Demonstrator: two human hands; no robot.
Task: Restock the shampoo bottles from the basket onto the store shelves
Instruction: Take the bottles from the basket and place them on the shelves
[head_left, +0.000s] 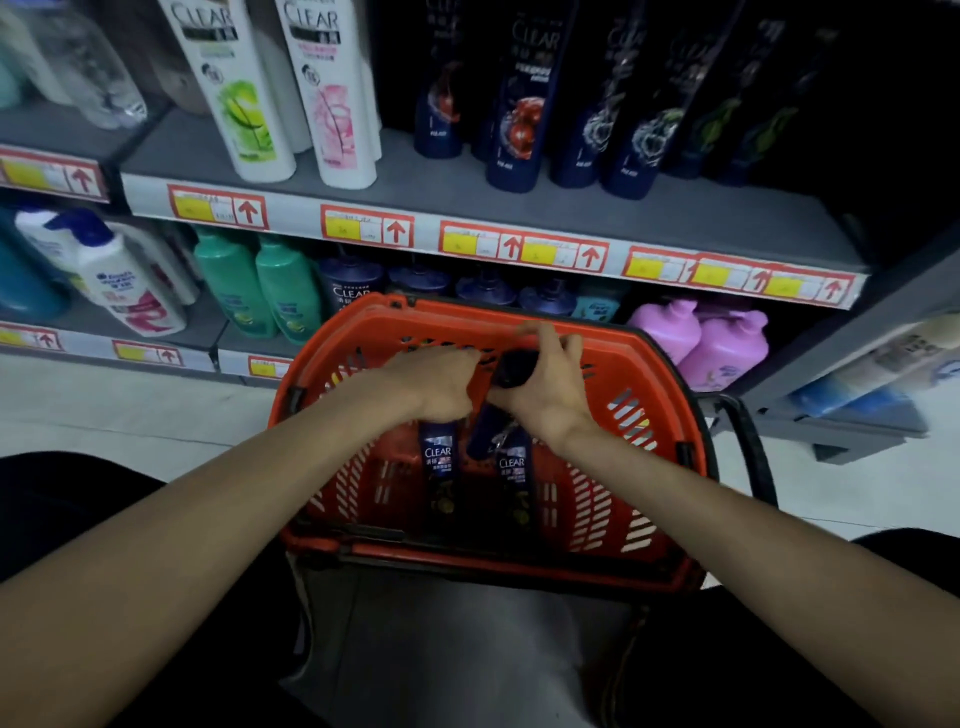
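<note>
An orange plastic basket (613, 364) sits on the floor in front of the shelves. Inside it, two dark blue CLEAR shampoo bottles point toward me. My left hand (441, 384) is closed around the top of the left bottle (439, 467). My right hand (545, 384) grips the dark cap end of the right bottle (514, 478), which tilts up a little. A third dark bottle (485, 431) shows between them, mostly hidden. On the grey upper shelf (415, 192) stand dark blue CLEAR bottles (519, 114).
White CLEAR bottles (332, 93) stand on the upper shelf's left half. The lower shelf holds green bottles (260, 291), dark pump bottles (353, 286) and purple jugs (722, 343) behind the basket. A black basket handle (753, 452) hangs at the right. My knees flank the basket.
</note>
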